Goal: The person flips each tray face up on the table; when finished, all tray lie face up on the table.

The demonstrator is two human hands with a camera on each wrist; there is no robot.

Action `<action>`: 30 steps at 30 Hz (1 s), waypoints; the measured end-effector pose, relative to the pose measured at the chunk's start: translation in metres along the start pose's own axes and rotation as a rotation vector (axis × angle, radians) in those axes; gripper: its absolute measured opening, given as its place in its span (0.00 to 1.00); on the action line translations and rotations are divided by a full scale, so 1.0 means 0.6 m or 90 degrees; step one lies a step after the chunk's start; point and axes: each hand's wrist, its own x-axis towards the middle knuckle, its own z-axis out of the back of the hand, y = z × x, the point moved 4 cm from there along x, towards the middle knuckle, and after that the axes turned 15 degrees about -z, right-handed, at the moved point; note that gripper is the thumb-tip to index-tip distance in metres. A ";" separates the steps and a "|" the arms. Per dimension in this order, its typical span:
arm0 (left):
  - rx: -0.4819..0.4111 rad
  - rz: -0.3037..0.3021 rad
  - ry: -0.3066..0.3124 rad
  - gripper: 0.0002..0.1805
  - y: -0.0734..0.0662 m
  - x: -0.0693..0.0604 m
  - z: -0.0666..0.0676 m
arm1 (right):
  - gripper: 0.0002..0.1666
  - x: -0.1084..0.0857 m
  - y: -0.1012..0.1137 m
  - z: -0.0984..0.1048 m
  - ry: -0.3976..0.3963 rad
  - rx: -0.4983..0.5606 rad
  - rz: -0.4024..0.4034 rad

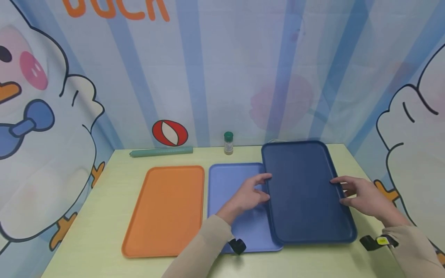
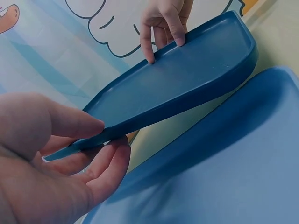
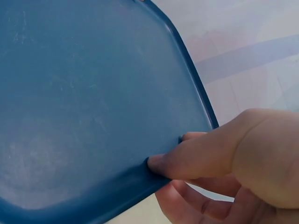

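Observation:
Both hands hold a dark blue tray (image 1: 306,193) by its two long sides, raised above the table. My left hand (image 1: 248,195) pinches the left rim, thumb over the edge and fingers beneath, as the left wrist view shows. On the opposite rim, my right hand (image 1: 365,197) grips with its thumb inside the edge and other fingers under it. Below and to the left lies a light blue tray (image 1: 236,170), partly covered by the dark one. An orange tray (image 1: 167,208) rests flat on the table at the left.
A small green-capped jar (image 1: 228,143) stands at the back of the table (image 1: 94,231). Left of it lies a long green stick-like object (image 1: 161,151) along the back edge. A printed duck curtain (image 1: 229,77) hangs behind. Something thin and pale shows behind the dark tray's top.

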 end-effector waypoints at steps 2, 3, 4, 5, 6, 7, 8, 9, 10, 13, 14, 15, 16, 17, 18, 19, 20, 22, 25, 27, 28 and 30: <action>0.000 -0.001 0.001 0.37 -0.001 -0.001 -0.003 | 0.36 0.000 -0.002 0.000 -0.001 -0.006 -0.004; 0.001 -0.003 0.002 0.37 -0.001 -0.001 -0.004 | 0.36 0.000 -0.003 0.000 -0.002 -0.008 -0.007; 0.004 -0.005 0.004 0.37 -0.002 -0.001 -0.005 | 0.36 0.000 -0.004 0.001 -0.004 -0.011 -0.009; 0.004 -0.008 0.006 0.37 -0.002 -0.001 -0.007 | 0.36 0.000 -0.006 0.001 -0.006 -0.013 -0.011; 0.005 -0.011 0.006 0.37 -0.002 -0.002 -0.009 | 0.36 0.001 -0.007 0.001 -0.007 -0.016 -0.013; 0.008 -0.014 0.007 0.37 -0.002 -0.002 -0.010 | 0.36 0.001 -0.008 0.001 -0.009 -0.018 -0.015; 0.009 -0.016 0.008 0.37 -0.001 -0.002 -0.012 | 0.36 0.002 -0.009 0.001 -0.010 -0.021 -0.017; 0.009 -0.017 0.008 0.37 -0.001 -0.003 -0.014 | 0.36 0.002 -0.011 0.001 -0.011 -0.023 -0.020; 0.009 -0.018 0.007 0.38 0.000 -0.003 -0.016 | 0.36 0.003 -0.012 0.002 -0.011 -0.025 -0.023; 0.005 -0.016 0.003 0.38 0.002 -0.004 -0.023 | 0.36 0.005 -0.018 0.002 -0.007 -0.027 -0.032; 0.004 -0.017 0.002 0.38 0.002 -0.004 -0.025 | 0.36 0.006 -0.020 0.002 -0.004 -0.026 -0.035; 0.002 -0.018 0.002 0.38 0.003 -0.005 -0.027 | 0.36 0.007 -0.022 0.002 -0.002 -0.025 -0.038; -0.001 -0.019 0.001 0.38 0.002 -0.005 -0.029 | 0.36 0.008 -0.024 0.003 0.002 -0.024 -0.042; -0.002 -0.020 -0.001 0.38 0.002 -0.005 -0.031 | 0.36 0.008 -0.026 0.003 0.005 -0.023 -0.045; -0.005 -0.023 -0.003 0.38 0.002 -0.005 -0.033 | 0.36 0.009 -0.027 0.003 0.006 -0.022 -0.047; -0.005 -0.027 -0.004 0.38 0.002 -0.005 -0.034 | 0.36 0.010 -0.029 0.003 0.008 -0.022 -0.048; -0.005 -0.030 -0.006 0.38 0.002 -0.005 -0.036 | 0.36 0.010 -0.030 0.003 0.009 -0.023 -0.051; -0.007 -0.036 -0.011 0.38 0.001 -0.005 -0.039 | 0.36 0.011 -0.032 0.004 0.011 -0.023 -0.054; -0.007 -0.044 -0.016 0.38 0.000 -0.007 -0.044 | 0.36 0.012 -0.035 0.005 0.016 -0.022 -0.056; -0.004 -0.048 -0.017 0.38 0.000 -0.008 -0.047 | 0.35 0.012 -0.038 0.004 0.021 -0.020 -0.059; -0.003 -0.048 -0.017 0.38 0.000 -0.009 -0.049 | 0.35 0.012 -0.040 0.004 0.022 -0.021 -0.060; 0.004 -0.050 -0.016 0.38 0.000 -0.010 -0.052 | 0.35 0.012 -0.043 0.004 0.023 -0.023 -0.063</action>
